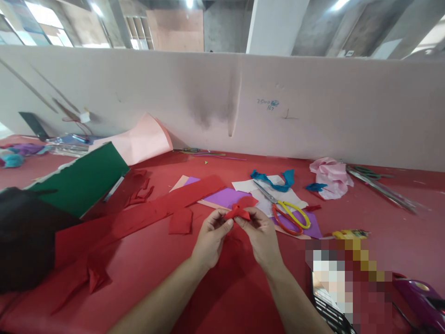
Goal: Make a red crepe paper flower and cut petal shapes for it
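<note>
Between my two hands a small folded piece of red crepe paper (238, 211) is pinched above the table. My left hand (212, 236) grips its left side between thumb and fingers. On the other side, my right hand (260, 234) holds it the same way, with the thumb in front. Just beyond my hands lie purple and white sheets (222, 197) and a pair of scissors (287, 208) with one yellow and one red handle, blades apart. A small red square of crepe paper (180, 221) rests left of my left hand, near a long red strip (139, 215).
A green board (90, 174) and a curled pink sheet (139, 139) stand at the left. Blue scraps (274, 180) and crumpled pink paper (332, 178) lie farther back. A dark object (24, 241) occupies the left edge. A pale partition (156, 93) closes off the table's back.
</note>
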Demonstrator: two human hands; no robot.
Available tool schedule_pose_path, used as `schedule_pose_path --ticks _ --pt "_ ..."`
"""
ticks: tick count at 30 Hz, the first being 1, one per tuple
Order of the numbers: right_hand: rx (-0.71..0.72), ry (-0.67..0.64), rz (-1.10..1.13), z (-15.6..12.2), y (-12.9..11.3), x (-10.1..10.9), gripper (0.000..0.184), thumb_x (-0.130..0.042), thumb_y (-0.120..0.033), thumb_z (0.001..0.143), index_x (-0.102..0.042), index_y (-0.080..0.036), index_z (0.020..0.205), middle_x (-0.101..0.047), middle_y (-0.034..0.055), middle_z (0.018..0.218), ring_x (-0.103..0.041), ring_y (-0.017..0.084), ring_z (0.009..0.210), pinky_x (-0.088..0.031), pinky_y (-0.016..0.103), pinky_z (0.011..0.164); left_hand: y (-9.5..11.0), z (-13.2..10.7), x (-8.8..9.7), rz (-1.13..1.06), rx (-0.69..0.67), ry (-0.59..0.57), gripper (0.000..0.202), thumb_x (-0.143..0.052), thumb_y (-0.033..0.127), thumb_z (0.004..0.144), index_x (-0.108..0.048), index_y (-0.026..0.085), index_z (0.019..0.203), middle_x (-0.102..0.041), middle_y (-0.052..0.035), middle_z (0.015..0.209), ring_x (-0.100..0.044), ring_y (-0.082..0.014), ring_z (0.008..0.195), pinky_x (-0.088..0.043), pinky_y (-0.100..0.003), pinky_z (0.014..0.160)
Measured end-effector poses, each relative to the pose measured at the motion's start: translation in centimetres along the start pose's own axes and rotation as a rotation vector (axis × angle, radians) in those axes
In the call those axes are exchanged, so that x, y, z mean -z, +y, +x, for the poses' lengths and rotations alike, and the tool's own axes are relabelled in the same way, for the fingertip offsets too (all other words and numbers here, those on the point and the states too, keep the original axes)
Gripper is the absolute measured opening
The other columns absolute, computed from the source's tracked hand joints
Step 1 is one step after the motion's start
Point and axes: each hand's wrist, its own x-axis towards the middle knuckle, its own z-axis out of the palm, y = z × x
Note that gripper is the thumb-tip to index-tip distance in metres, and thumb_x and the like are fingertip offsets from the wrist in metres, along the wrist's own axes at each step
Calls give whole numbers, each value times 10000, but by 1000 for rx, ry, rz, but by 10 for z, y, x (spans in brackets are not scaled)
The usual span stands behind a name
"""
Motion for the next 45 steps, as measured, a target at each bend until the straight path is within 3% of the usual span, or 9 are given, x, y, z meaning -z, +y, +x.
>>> schedule_pose_path --ticks 7,19,25,32,40,45 --pt "24 -26 -51 -1 -3 0 151 -781 -309 704 -688 -213 775 -667 -11 753 -592 163 743 -464 301 739 -1 3 3 4 -42 -33 160 -794 282 707 -715 167 784 -605 7 752 -501 -70 679 -414 -180 686" --pt "18 -66 -8 -2 1 2 134 -771 -288 725 -675 -219 787 -661 -11 762 -596 161 747 -477 313 760 0 6 4 -108 32 -95 180 -814 244 676 -679 157 757 -586 6 754 -475 -73 645 -392 -203 642" --pt "27 -55 13 -3 -1 1 152 -781 -288 714 -667 -210 774 -657 -6 776 -594 160 760 -482 302 751 -2 7 5 -154 30 -79 218 -791 211 706 -646 194 868 -574 18 822 -482 -75 670 -386 -208 640" --pt "26 8 82 -3 -5 1 151 -790 -276 711 -677 -213 790 -668 -17 782 -600 153 763 -491 287 748 -5 8 3 -62 -1 -20 184 -772 265 735 -638 175 823 -547 25 754 -468 -69 645 -395 -203 668" --pt "-60 -96 301 0 0 5 176 -812 -262 689 -719 -252 838 -712 -11 843 -631 162 822 -501 313 805 -2 5 2 -35 25 -38 205 -783 214 698 -660 190 860 -567 26 770 -475 -63 634 -393 -190 647" --pt "-33 -116 243 3 1 5 143 -788 -268 718 -703 -243 830 -700 -7 833 -618 166 797 -498 321 780 1 1 -2 -3 22 -50 195 -799 248 678 -664 175 799 -576 18 738 -482 -78 647 -403 -209 664"
